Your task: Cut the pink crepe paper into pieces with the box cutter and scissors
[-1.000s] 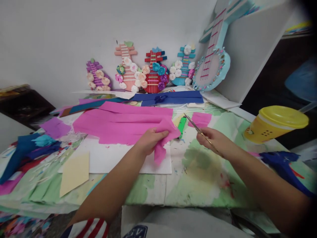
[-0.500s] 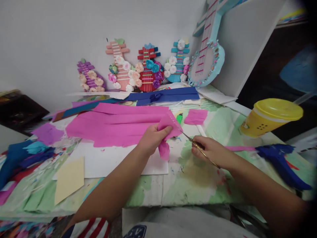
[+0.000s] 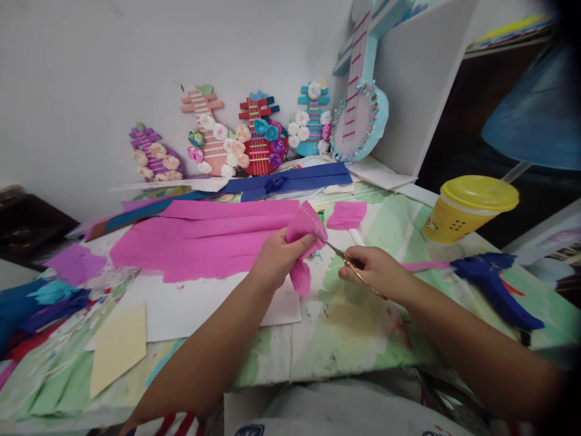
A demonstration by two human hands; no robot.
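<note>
My left hand (image 3: 278,259) pinches a folded piece of pink crepe paper (image 3: 305,219) with a dotted line along its upper edge. In my right hand (image 3: 374,272) are gold-handled scissors (image 3: 351,263), their tips at the right edge of that piece. Whether the blades are apart I cannot tell. A large pink crepe sheet (image 3: 195,236) lies to the left, partly over a white board (image 3: 181,312). A small pink square (image 3: 347,215) rests behind the scissors. Part of a green object (image 3: 320,215) shows behind the held paper.
A blue glue gun (image 3: 494,284) and a yellow lidded cup (image 3: 472,209) with a straw stand to the right. Several flower-decorated toy guitars (image 3: 261,142) lean along the wall. Blue paper strips (image 3: 299,178) lie before them; a cream paper piece (image 3: 120,348) and coloured scraps (image 3: 40,303) are at left.
The view has shifted, so most things sit further left. The held pink paper has tilted slightly, and the scissors remain at its right edge.
</note>
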